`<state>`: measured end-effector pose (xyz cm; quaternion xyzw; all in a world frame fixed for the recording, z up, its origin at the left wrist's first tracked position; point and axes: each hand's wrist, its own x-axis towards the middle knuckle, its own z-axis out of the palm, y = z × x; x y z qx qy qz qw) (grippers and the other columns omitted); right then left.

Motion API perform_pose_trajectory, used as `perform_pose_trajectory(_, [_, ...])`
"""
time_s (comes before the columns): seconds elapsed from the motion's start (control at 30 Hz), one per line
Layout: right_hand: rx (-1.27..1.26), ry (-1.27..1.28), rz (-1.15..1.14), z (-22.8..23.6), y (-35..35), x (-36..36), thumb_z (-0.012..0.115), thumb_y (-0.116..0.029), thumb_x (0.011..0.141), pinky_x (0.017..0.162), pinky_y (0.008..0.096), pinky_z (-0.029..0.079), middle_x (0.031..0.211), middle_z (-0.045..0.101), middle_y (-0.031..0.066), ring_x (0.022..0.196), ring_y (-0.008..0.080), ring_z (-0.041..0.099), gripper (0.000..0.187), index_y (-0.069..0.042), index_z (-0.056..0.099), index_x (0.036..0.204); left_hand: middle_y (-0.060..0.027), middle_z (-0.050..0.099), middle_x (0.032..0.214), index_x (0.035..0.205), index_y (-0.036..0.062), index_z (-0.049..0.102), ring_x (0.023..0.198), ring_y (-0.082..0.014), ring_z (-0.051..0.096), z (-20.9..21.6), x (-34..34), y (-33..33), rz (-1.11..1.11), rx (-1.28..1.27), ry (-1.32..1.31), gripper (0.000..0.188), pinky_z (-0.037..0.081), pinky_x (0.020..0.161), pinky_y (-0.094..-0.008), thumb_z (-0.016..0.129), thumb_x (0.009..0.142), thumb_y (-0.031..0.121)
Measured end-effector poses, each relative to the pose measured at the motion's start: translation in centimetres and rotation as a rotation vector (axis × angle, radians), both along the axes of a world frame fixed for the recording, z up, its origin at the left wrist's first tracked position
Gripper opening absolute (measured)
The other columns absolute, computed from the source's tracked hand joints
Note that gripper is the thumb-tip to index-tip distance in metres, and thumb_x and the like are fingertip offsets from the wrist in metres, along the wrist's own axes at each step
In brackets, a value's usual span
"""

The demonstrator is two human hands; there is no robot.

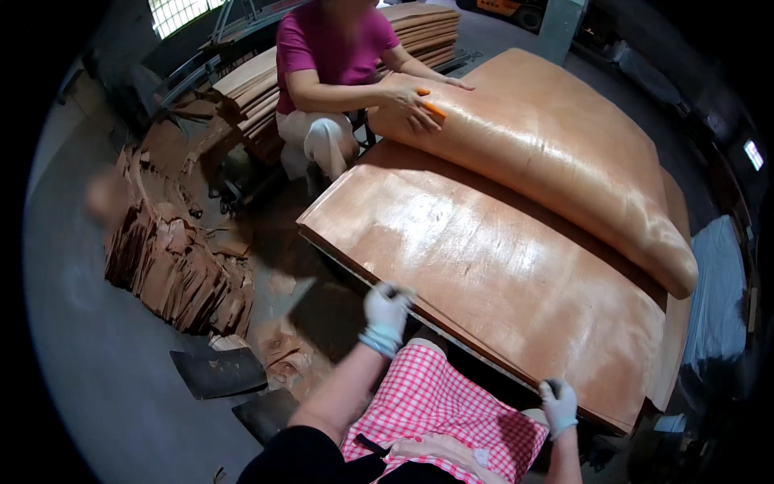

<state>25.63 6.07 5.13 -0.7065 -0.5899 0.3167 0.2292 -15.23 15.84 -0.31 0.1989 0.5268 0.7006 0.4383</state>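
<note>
A stack of wide, shiny brown wood veneer sheets [451, 234] lies in front of me, its near edge running from left down to the right. My left hand [387, 313], in a white glove, is closed at that near edge, its fingers pinched on the thin rim of the top sheet. Further right, my right hand [558, 407], also gloved, grips the same edge near the right corner. Across the stack, a large veneer sheet [556, 165] is folded back in a thick curl. A co-worker's hand [411, 106] rests on that curl with an orange-handled tool [435, 110].
Broken veneer scraps [177, 270] are heaped on the floor to the left, near dark flat pieces [218, 373]. Behind the seated co-worker [334, 64] stands another veneer stack [423, 32]. Pale plastic sheeting [716, 290] hangs at the right.
</note>
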Motion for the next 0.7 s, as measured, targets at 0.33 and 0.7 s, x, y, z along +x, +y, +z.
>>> perform_pose_trajectory(0.33, [-0.023,-0.394,-0.059,1.7,0.6,7.1,0.07,-0.017,0.083,0.065,0.0345,0.05,0.074,0.067,0.0128,0.068,0.0225,0.063,0.021,0.003,0.067,0.086,-0.0129,0.067,0.115,0.077,0.005,0.073,0.106,-0.0284,0.062,-1.8,-23.7,9.1,0.42,-0.596,1.32,0.024,0.047,0.095,-0.0346,0.08,0.068,0.026])
perform_pose_trajectory(0.7, [-0.326,-0.276,-0.106,3.2,1.8,3.4,0.067,-0.022,0.084,0.06,0.0337,0.047,0.065,0.063,0.0101,0.061,0.0155,0.059,0.027,0.004,0.067,0.082,-0.0036,0.065,0.118,0.079,0.0123,0.074,0.119,-0.0212,0.052,-2.2,-24.0,8.9,0.28,-0.828,1.323,0.025,0.025,0.111,-0.0451,0.075,0.072,0.036])
